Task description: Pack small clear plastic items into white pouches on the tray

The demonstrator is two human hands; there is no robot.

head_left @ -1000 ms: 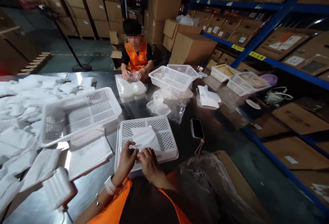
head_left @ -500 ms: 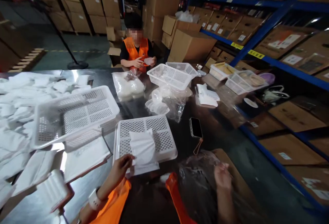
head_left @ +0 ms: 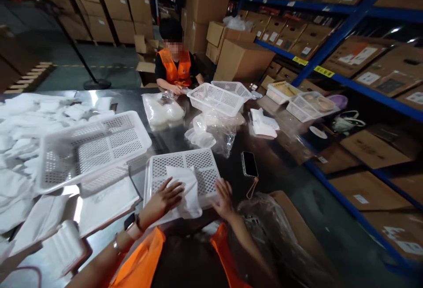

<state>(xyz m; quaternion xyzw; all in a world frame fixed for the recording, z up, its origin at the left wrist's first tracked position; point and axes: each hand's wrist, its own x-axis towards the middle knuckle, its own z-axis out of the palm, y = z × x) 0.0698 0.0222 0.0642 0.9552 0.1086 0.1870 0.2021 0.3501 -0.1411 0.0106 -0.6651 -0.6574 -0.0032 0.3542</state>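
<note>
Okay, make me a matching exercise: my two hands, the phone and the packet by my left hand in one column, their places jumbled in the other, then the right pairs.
Column one
1. Left hand
2. Black-screened rectangular phone
3. Right hand
4. Flat, white, roughly rectangular packet

Column two
A. On the dark, smooth tabletop, a thin pinkish strap at its near end
B. Lying on the nearest latticed white plastic basket
C. Over the packet's left part
D. At that basket's near right corner

Right pairs: 1-C, 2-A, 3-D, 4-B
</note>
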